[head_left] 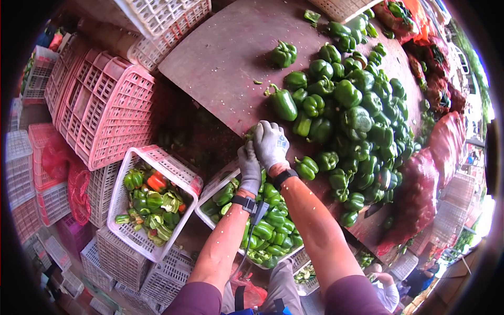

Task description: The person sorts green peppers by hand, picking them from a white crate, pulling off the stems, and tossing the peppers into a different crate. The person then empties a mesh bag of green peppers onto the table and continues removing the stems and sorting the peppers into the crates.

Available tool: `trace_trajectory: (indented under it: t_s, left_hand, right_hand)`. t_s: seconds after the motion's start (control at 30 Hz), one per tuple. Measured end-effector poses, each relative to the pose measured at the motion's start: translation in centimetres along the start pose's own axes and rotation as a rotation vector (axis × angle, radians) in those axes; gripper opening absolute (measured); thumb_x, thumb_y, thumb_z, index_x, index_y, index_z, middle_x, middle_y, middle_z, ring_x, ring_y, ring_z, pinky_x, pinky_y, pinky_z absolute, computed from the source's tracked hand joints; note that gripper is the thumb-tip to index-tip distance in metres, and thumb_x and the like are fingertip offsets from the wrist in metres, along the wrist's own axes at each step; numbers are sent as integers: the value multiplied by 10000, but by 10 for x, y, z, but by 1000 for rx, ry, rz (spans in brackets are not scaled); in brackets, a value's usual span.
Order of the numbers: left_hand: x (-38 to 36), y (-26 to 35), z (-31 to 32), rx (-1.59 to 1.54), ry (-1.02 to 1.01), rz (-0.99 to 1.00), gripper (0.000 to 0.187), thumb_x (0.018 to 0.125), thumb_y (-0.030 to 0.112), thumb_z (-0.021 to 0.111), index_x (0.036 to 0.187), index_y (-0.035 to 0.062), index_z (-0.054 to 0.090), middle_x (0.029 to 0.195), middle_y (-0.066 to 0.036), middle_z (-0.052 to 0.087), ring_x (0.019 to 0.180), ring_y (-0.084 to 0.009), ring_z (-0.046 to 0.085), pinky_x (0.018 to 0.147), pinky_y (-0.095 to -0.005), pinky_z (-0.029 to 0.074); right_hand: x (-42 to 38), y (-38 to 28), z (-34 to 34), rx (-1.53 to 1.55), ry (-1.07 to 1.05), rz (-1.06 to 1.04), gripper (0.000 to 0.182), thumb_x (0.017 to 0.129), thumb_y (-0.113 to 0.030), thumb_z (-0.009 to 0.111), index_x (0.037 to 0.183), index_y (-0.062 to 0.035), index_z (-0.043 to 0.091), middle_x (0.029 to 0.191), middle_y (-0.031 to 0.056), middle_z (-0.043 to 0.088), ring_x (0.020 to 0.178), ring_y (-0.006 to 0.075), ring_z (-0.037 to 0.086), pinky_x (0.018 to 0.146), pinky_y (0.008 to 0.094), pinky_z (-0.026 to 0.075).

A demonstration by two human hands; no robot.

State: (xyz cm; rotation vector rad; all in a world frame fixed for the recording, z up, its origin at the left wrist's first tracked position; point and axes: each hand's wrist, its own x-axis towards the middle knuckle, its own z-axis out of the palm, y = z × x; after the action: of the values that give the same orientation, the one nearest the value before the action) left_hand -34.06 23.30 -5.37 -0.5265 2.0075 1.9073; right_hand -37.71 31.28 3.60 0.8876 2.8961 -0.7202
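Both my hands wear grey-white gloves and meet at the table's near edge. My left hand and my right hand are closed around one green bell pepper, which is mostly hidden behind the gloves. Right beside them on the table, a large pile of green bell peppers spreads out. One long bell pepper lies just beyond my right hand. Under my forearms stands a white crate filled with green peppers.
To the left, a white crate holds broken green peppers and a red one. Stacked pink crates stand behind it. Full red mesh sacks line the far right of the table. Another person is at lower right.
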Motion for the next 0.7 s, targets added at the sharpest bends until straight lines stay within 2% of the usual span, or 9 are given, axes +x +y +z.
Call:
trace_trajectory:
  t_s: [0.17,0.23,0.37,0.4,0.5,0.57,0.6,0.63,0.7]
  left_hand:
    - [28,-4,3,319,-76,-27,680,935,619,547,1032,-54,559,939,-218,673,838,-324,654,771,-437,522]
    - [19,44,12,342,36,-204,725,912,646,555,1043,-67,571,991,-275,673,886,-358,669,783,-448,526]
    - [10,89,11,-43,-65,-454,738,873,649,618,1143,-36,554,1149,-178,661,981,-305,647,779,-407,541]
    - [2,103,6,-240,-101,-537,719,858,604,675,1214,-3,525,1177,-101,632,992,-243,625,764,-365,540]
    - [-5,77,-32,-227,-404,-328,675,852,556,710,1255,49,521,1117,-57,628,934,-181,613,741,-341,532]
    - [-19,57,-65,-372,-460,-455,546,857,479,736,1232,121,565,1068,-23,630,895,-142,613,736,-324,520]
    - [-32,60,-81,-346,-485,-505,550,859,471,738,1240,115,564,1084,-29,627,929,-148,612,771,-328,522]
    - [-45,63,-93,-318,-510,-554,554,860,463,739,1248,108,564,1099,-36,624,962,-153,611,805,-332,524]
    - [-84,88,-96,-236,-483,-513,601,864,456,744,1286,73,552,1185,-58,594,1052,-161,581,930,-331,493]
  right_hand:
    - [26,-1,7,-105,5,5,337,994,-349,437,936,-91,646,939,175,671,896,394,640,775,524,511]
    - [39,1,6,-111,-63,54,367,1001,-368,415,930,-89,643,935,180,682,892,398,655,775,529,512]
    - [59,1,-8,-142,-188,-26,440,1013,-375,366,858,-96,670,828,201,691,849,408,668,772,529,514]
    - [51,-1,-12,-121,-201,-22,461,1024,-383,332,932,-91,678,884,199,696,870,411,664,772,532,511]
    - [-18,12,-13,205,-113,-31,459,1036,-430,359,1137,-61,612,1111,240,659,1032,424,621,875,494,493]
    - [-71,32,-25,451,-283,71,561,1017,-468,467,1398,-56,493,1340,197,571,1277,337,526,1070,389,408]
    - [-87,35,-31,985,-455,100,618,976,-379,611,1460,-47,421,1397,147,524,1322,258,473,1112,362,369]
    - [-109,39,-42,1125,-507,120,802,844,-265,769,1487,-26,355,1391,197,507,1274,261,507,1053,368,435]
    - [-151,49,-21,1016,-396,73,972,764,-202,839,1527,-43,258,1389,200,487,1270,267,499,1047,369,447]
